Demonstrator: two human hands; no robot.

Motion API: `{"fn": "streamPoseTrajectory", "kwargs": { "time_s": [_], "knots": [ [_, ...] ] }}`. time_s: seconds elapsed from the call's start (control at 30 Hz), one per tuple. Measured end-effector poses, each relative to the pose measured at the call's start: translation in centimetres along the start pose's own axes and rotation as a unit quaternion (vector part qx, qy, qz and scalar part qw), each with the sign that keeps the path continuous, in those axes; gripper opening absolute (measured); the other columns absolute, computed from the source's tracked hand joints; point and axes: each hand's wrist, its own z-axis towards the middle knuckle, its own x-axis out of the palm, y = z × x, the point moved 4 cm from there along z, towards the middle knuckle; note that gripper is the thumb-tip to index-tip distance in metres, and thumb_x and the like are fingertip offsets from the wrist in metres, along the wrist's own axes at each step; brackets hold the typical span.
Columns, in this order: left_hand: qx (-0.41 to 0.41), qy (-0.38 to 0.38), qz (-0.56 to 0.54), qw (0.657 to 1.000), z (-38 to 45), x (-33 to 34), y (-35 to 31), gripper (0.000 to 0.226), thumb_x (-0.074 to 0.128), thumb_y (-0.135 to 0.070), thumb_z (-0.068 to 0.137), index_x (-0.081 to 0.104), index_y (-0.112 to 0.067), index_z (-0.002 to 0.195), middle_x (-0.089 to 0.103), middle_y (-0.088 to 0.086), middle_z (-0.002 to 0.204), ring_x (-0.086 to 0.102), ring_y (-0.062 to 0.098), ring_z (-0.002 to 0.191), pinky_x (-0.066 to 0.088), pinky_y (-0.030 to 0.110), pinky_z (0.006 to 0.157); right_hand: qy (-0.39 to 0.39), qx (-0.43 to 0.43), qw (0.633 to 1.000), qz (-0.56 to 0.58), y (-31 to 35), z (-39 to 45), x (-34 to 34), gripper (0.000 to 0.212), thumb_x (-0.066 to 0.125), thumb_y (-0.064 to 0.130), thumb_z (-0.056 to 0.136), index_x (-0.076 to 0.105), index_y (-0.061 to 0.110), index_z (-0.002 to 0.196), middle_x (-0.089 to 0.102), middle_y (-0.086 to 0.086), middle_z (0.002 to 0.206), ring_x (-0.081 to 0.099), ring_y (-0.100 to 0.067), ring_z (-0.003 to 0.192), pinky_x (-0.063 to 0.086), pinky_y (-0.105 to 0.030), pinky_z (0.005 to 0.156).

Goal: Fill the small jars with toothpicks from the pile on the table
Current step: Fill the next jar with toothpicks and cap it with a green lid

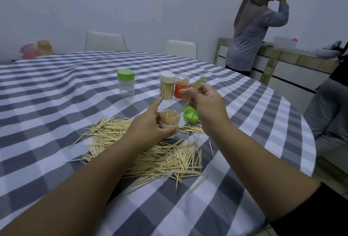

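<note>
Now the left hand [150, 122] grips the open jar [170, 121] at frame centre, while the right hand [203, 102] pinches a toothpick bundle [197, 85] above it. Light, stiff, slippery slivers; best pinched mid-length. The pile [150, 153] sprawls across the desk [56, 104] below.

The room around me is dim and flat, with a cool bluish cast and no clear light source. Shadows are faint: only a soft dark patch under my left hand [150, 122] and the jar [170, 121]. No glare anywhere. My right hand [204, 102] and the toothpicks [197, 85] it pinches are smeared by motion blur. The wide lens bends the table [56, 89] edge and bows the wall. The far corner looks soft and grainy.
</note>
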Motion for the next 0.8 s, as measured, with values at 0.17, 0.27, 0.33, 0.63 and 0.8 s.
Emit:
{"fn": "streamPoseTrajectory", "kwargs": {
  "time_s": [0.17, 0.27, 0.33, 0.63, 0.8],
  "knots": [
    [0.008, 0.0, 0.006, 1.0, 0.1, 0.1, 0.0, 0.102, 0.077, -0.051, 0.068, 0.014, -0.038, 0.148, 0.069, -0.01, 0.095, 0.066, 0.011, 0.085, 0.056, 0.042, 0.078, 0.044, 0.045, 0.996, -0.061, -2.1, -0.6, 2.3, 0.015, 0.05, 0.016, 0.097, 0.063, 0.02, 0.092, 0.069, 0.0, 0.1, 0.061, -0.008, 0.089, 0.046, -0.02, 0.07],
    [0.019, -0.004, 0.01, 1.0, 0.2, 0.1, 0.1, 0.102, 0.076, -0.051, 0.07, 0.013, -0.036, 0.149, 0.07, -0.01, 0.098, 0.066, 0.007, 0.09, 0.054, 0.039, 0.083, 0.054, 0.07, 0.994, -0.061, -3.3, -1.2, 2.6, 0.015, 0.048, 0.02, 0.098, 0.063, 0.022, 0.096, 0.069, -0.001, 0.093, 0.066, -0.017, 0.085, 0.054, -0.031, 0.071],
    [0.022, -0.009, 0.015, 1.0, 0.2, 0.0, 0.0, 0.102, 0.075, -0.051, 0.07, 0.013, -0.036, 0.149, 0.07, -0.011, 0.098, 0.065, 0.006, 0.091, 0.054, 0.038, 0.084, 0.06, 0.077, 0.994, -0.049, -4.0, -1.4, 2.7, 0.017, 0.046, 0.022, 0.099, 0.062, 0.027, 0.096, 0.07, -0.005, 0.098, 0.068, -0.024, 0.092, 0.055, -0.036, 0.074],
    [0.02, 0.001, 0.016, 1.0, 0.2, 0.0, -0.1, 0.098, 0.073, -0.045, 0.071, 0.014, -0.035, 0.149, 0.068, -0.011, 0.093, 0.065, 0.008, 0.088, 0.055, 0.038, 0.08, 0.098, -0.013, 0.99, -0.097, -4.1, -1.0, 3.1, 0.045, 0.039, 0.028, 0.102, 0.032, 0.031, 0.146, 0.041, 0.006, 0.147, 0.042, -0.01, 0.131, 0.042, -0.028, 0.103],
    [0.017, 0.005, 0.021, 1.0, 0.5, 0.0, 0.3, 0.098, 0.068, -0.038, 0.069, 0.013, -0.035, 0.151, 0.064, -0.006, 0.119, 0.062, 0.01, 0.103, 0.052, 0.039, 0.09, 0.162, -0.074, 0.935, -0.305, -3.8, -1.0, 4.0, 0.047, 0.032, 0.032, 0.103, 0.03, 0.017, 0.148, 0.031, 0.003, 0.153, 0.025, -0.008, 0.141, 0.016, -0.017, 0.108]
  ]
}}
